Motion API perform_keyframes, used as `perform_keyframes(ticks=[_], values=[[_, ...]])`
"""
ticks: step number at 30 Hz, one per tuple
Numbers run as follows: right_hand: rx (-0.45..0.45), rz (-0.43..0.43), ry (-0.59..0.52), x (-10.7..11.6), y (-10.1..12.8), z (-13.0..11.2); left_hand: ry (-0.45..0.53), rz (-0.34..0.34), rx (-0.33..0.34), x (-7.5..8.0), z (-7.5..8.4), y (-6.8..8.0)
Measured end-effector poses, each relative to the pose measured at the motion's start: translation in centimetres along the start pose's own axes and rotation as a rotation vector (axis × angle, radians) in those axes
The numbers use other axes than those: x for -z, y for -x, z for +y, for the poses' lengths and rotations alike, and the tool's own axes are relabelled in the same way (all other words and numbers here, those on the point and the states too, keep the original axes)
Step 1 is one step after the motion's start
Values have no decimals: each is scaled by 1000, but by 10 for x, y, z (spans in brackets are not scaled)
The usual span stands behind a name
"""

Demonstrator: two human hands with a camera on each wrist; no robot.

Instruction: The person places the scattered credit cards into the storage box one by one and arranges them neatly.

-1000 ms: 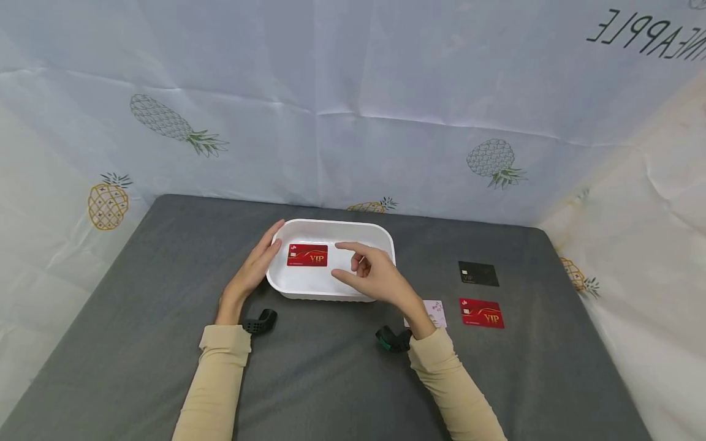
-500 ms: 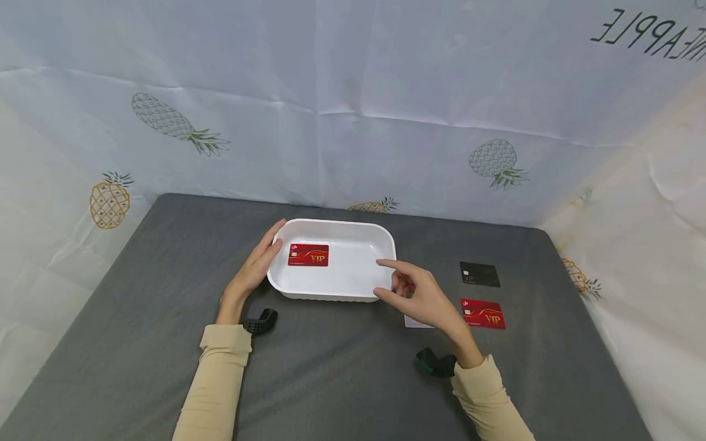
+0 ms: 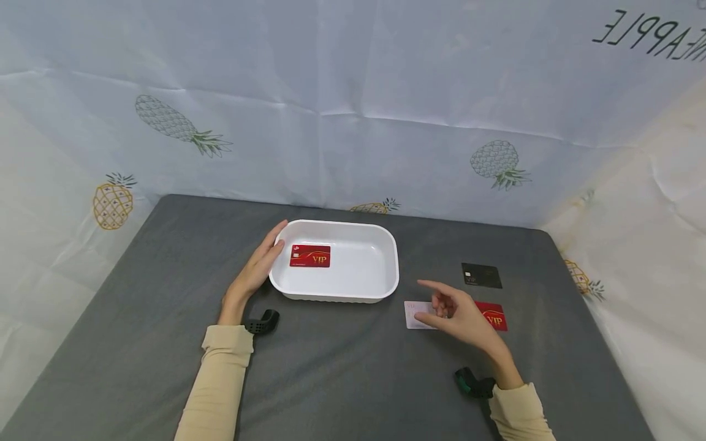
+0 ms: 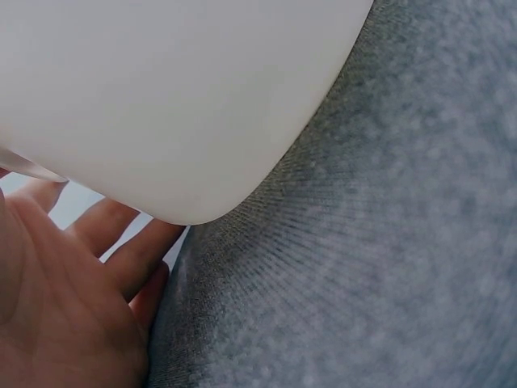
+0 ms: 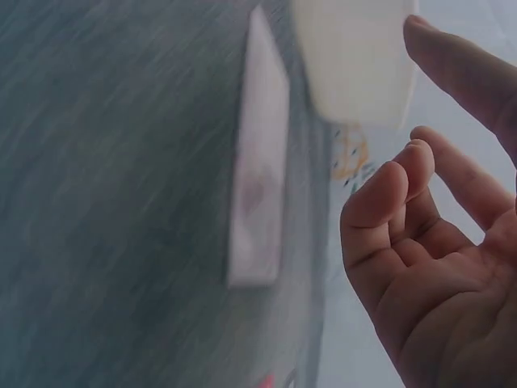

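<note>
My left hand (image 3: 252, 275) rests along the left wall of a white plastic tray (image 3: 361, 272), its fingers fairly straight against the outside in the left wrist view. Inside the tray, toward its left, a red VIP card (image 3: 310, 256) lies flat. To the right of the tray, my right hand (image 3: 467, 318) hovers with nothing held, thumb and index finger spread apart and the other fingers bent. Beneath its thumb lies a pale pink card (image 3: 417, 315), partly covered by the hand in the head view. A second red VIP card (image 3: 495, 316) is half hidden behind the same hand.
A black VIP card (image 3: 482, 275) lies on the grey-covered table (image 3: 342, 367) beyond the right hand. Black wrist mounts (image 3: 262, 322) hang by both wrists. A pineapple-print curtain (image 3: 353, 122) rises behind the table's back edge.
My right hand has moved from above the tray rightward and toward me, over the pale pink card. The left hand and the red card in the tray have kept their places.
</note>
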State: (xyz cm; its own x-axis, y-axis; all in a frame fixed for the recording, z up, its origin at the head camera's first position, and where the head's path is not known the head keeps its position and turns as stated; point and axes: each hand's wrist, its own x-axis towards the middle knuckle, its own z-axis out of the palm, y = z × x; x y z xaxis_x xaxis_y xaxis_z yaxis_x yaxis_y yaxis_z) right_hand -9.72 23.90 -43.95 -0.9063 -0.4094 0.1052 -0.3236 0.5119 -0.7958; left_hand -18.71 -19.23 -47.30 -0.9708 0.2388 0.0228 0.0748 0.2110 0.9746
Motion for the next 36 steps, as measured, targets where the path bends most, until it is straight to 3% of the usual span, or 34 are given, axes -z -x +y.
perform_keyframes(ticks=[8, 15, 21, 28, 36], values=[[-104, -66, 20, 14, 17, 22, 7, -6, 0, -1, 0, 0], [-155, -100, 107, 17, 15, 25, 4, -2, -8, 0, 0, -1], [-143, -124, 129, 18, 12, 25, 4, -6, -13, 1, 0, 0], [-144, -94, 164, 17, 12, 21, 5, -2, -13, 0, 0, 0], [-104, -105, 105, 14, 15, 23, -9, 3, -2, 0, -1, 0]])
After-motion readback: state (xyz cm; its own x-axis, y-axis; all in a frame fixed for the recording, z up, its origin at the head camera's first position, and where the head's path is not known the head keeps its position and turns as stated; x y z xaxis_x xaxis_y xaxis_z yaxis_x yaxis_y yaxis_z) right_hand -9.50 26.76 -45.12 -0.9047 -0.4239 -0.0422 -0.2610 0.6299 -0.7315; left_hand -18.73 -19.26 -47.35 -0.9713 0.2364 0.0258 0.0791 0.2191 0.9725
